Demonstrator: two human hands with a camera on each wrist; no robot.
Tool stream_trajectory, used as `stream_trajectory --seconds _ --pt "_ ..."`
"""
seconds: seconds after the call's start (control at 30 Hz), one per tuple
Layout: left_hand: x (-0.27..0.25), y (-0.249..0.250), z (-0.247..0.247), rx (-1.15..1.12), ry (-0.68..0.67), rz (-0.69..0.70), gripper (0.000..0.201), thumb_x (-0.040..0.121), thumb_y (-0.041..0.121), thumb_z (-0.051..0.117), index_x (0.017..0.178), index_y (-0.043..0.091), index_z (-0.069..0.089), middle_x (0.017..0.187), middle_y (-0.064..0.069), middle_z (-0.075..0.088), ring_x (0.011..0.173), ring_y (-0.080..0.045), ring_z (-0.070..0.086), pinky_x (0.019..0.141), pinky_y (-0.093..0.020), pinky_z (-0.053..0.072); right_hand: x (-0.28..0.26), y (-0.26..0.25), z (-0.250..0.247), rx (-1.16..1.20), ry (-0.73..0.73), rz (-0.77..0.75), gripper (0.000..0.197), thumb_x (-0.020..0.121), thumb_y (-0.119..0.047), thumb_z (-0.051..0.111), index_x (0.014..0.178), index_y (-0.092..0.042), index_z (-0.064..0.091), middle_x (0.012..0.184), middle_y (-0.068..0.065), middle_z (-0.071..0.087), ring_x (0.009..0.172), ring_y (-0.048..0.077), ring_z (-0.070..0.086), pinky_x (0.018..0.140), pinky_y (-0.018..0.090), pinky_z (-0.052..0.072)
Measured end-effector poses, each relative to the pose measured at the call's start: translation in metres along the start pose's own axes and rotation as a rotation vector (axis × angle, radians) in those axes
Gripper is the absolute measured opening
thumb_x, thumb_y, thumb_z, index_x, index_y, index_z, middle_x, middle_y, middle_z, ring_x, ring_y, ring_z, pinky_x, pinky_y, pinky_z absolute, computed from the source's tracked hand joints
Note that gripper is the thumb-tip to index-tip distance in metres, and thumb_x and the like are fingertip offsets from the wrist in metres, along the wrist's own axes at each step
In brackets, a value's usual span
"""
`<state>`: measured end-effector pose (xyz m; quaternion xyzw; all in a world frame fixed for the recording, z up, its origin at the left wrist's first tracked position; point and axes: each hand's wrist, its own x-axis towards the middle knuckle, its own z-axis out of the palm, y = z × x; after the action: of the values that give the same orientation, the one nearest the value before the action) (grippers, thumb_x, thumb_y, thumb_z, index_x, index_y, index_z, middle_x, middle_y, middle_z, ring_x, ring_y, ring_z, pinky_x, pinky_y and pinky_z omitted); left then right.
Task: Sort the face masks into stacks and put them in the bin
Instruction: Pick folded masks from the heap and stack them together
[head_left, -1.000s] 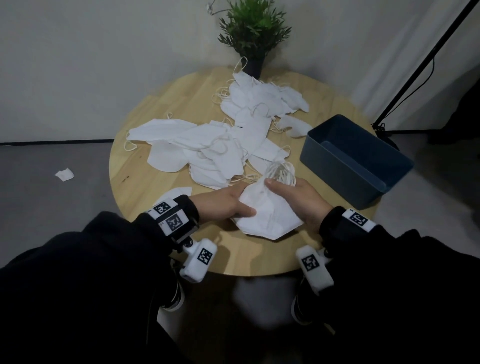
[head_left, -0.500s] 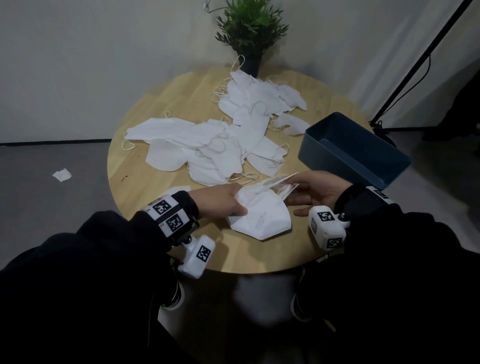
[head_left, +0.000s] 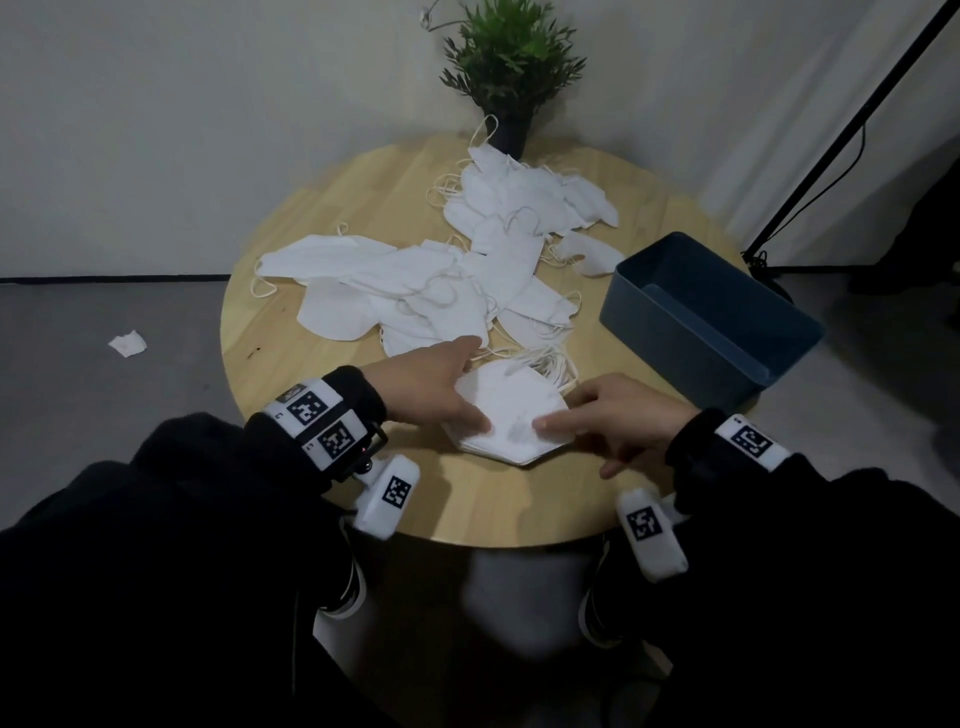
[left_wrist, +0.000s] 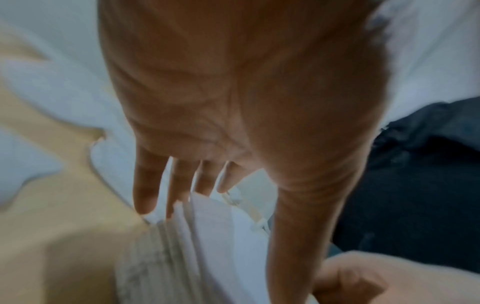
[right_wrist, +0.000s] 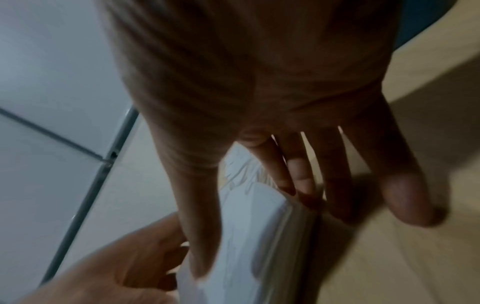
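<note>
Left hand (head_left: 434, 384) lies flat, fingers straight, on the mask stack (head_left: 506, 415) at the table's (head_left: 291, 332) near edge; right hand (head_left: 618, 415) presses likewise, bin (head_left: 691, 332) beyond. Only the wrist views reveal the stack's layered edges.

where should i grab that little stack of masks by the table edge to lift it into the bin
Probably pinch the stack of masks at its two flat side edges, one hand from each side, thumb on top and fingers underneath. It is several loose layers, so squeezing both sides keeps them aligned. Avoid the ear loops bunched at its far end.
</note>
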<state>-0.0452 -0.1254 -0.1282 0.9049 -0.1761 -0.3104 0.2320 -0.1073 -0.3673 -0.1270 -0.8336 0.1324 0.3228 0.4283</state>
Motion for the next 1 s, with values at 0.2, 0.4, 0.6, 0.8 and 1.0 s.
stream_trajectory --seconds 0.2,0.4,0.6,0.8,1.0 --pt "-0.002 -0.004 0.029 0.368 0.059 0.016 0.117 0.075 0.025 0.09 0.162 0.009 0.012 0.128 -0.011 0.062 0.115 -0.029 0.061 0.085 -0.033 0.049 0.008 0.0 0.017 -0.458 0.085 -0.142 0.054 0.062 -0.02 0.097 0.101 -0.024 0.058 0.096 -0.011 0.062 0.079 0.002 0.056 0.059 0.019 0.044" --pt "0.003 -0.006 0.031 0.45 0.157 -0.003 0.091 0.07 0.041 0.094 0.139 0.01 0.044 0.113 -0.011 0.069 0.104 -0.029 0.067 0.078 -0.036 0.053 0.022 0.01 0.021 -0.604 0.217 -0.252 0.03 0.08 -0.016 0.076 0.105 -0.014 0.06 0.108 0.006 0.068 0.098 0.023 0.063 0.074 0.027 0.044" --pt "0.0 -0.005 0.035 0.443 0.182 -0.049 0.082 0.072 0.029 0.092 0.135 0.009 0.042 0.102 -0.008 0.065 0.087 -0.022 0.058 0.068 -0.034 0.046 0.028 0.012 0.018 -0.603 0.213 -0.266 0.039 0.075 -0.019 0.081 0.107 -0.017 0.059 0.1 -0.001 0.062 0.092 0.02 0.059 0.074 0.029 0.042" --pt "0.002 -0.004 0.035 0.439 0.208 -0.019 0.087 0.075 0.034 0.091 0.138 0.005 0.039 0.108 -0.012 0.066 0.098 -0.029 0.064 0.068 -0.033 0.039 0.034 0.013 0.023 -0.642 0.244 -0.299 0.035 0.076 -0.025 0.081 0.104 -0.014 0.063 0.099 0.003 0.069 0.095 0.025 0.066 0.074 0.03 0.047" --pt "0.0 -0.002 0.035 0.444 0.206 -0.031 0.081 0.073 0.038 0.093 0.13 0.007 0.044 0.106 -0.011 0.067 0.098 -0.028 0.064 0.068 -0.032 0.04 0.034 0.012 0.023 -0.616 0.244 -0.299 0.029 0.078 -0.028 0.079 0.099 -0.018 0.062 0.095 0.001 0.071 0.082 0.021 0.061 0.072 0.029 0.047"
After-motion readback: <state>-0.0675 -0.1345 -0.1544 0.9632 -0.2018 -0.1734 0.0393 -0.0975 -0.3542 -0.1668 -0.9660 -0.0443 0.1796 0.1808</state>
